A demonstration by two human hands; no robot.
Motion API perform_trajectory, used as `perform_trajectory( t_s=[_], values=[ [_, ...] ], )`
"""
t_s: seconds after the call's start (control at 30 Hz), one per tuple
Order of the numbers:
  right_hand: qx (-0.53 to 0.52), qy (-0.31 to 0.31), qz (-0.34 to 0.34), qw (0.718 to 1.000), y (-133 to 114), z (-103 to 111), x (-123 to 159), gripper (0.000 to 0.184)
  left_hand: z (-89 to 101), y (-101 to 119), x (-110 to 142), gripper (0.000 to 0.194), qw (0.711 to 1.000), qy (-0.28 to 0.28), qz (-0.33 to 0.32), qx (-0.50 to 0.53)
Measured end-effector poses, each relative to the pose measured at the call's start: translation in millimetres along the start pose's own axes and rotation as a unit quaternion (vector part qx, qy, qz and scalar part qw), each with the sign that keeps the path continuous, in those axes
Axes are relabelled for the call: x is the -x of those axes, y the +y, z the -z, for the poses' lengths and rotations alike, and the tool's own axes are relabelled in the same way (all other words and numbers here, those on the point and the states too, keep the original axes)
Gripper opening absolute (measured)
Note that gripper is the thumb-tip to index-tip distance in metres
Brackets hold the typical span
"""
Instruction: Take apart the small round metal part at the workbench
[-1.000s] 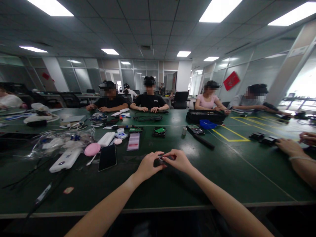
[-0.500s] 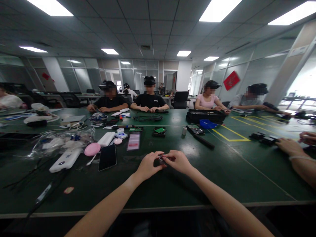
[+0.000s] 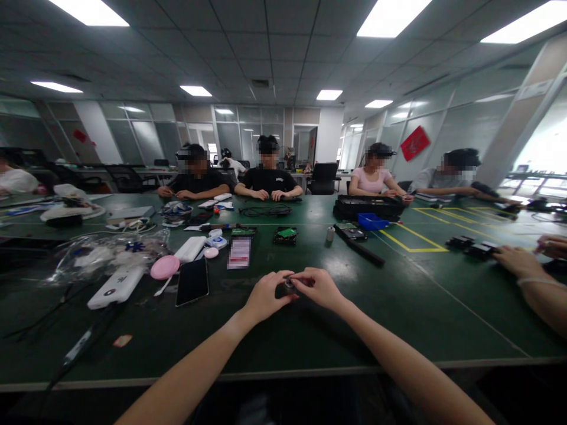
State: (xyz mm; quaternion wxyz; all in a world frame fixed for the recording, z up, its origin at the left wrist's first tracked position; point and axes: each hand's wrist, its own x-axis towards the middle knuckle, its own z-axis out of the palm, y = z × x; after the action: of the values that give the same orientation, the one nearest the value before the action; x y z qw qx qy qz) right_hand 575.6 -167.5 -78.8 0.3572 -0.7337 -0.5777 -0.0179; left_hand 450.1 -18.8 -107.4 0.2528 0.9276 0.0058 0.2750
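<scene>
Close together over the green table (image 3: 390,307), my two hands meet at a small, round, greyish metal-looking part (image 3: 289,284). My left hand (image 3: 266,293) curves around it, thumb below and fingertips above, and grips it. On its upper right side, my right hand (image 3: 319,288) pinches with thumb and forefinger; whether it holds the same part or a smaller piece on it is hidden by the fingers. Beyond my hands lies a small black device with a green circuit board (image 3: 286,235). A small silver cylinder (image 3: 330,234) stands farther right.
Left of my hands lie a dark-screened phone (image 3: 192,282), a pink round lid (image 3: 165,267), a white power bank (image 3: 116,285) and plastic bags (image 3: 110,251). A black bar (image 3: 364,251) and blue tray (image 3: 372,221) are ahead right. A neighbour's hand (image 3: 518,262) rests at right; several people sit opposite.
My hands stay in the same place around the small part. The fingers of my right hand shift slightly against it. The view tilts by a very small amount.
</scene>
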Motion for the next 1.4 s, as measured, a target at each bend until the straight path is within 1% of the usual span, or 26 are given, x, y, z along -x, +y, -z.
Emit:
perform_trajectory(
  t_s=[0.4, 0.57, 0.63, 0.73, 0.8, 0.87, 0.93, 1.07, 1.17, 1.4],
  values=[
    [-0.027, 0.008, 0.005, 1.000, 7, -1, -1, 0.026, 0.5, 1, 0, 0.050, 1.000, -0.002, 0.002, 0.001],
    [-0.040, 0.015, -0.017, 0.999, 23, 6, -5, 0.029, 2.0, 2, 0, 0.046, 1.000, -0.002, -0.003, 0.003],
    [-0.035, -0.009, -0.021, 0.999, 33, 8, -5, 0.029, 2.9, 3, 0, 0.045, 1.000, -0.004, -0.004, 0.001],
    [-0.009, -0.090, -0.021, 0.996, 47, 9, -4, 0.026, 3.9, 4, 0, 0.044, 1.000, -0.004, -0.002, -0.005],
    [0.002, -0.136, -0.022, 0.990, 52, 9, -3, 0.025, 4.2, 4, 0, 0.046, 1.000, -0.004, 0.002, -0.007],
    [-0.004, -0.159, -0.029, 0.987, 54, 10, -2, 0.026, 4.2, 4, 0, 0.047, 1.000, -0.006, 0.004, -0.006],
    [-0.014, -0.155, -0.043, 0.987, 55, 11, -2, 0.029, 4.2, 4, 0, 0.046, 1.000, -0.009, 0.003, -0.006],
    [-0.004, -0.105, -0.055, 0.993, 54, 13, -5, 0.029, 3.3, 2, 0, 0.042, 1.000, -0.006, -0.003, -0.014],
    [0.023, -0.083, -0.055, 0.995, 55, 14, -6, 0.041, 2.3, 1, 1, 0.041, 1.000, -0.005, -0.006, -0.019],
    [0.033, -0.110, -0.043, 0.992, 54, 12, -7, 0.040, 3.1, 2, 1, 0.041, 1.000, -0.007, -0.010, -0.017]
  ],
)
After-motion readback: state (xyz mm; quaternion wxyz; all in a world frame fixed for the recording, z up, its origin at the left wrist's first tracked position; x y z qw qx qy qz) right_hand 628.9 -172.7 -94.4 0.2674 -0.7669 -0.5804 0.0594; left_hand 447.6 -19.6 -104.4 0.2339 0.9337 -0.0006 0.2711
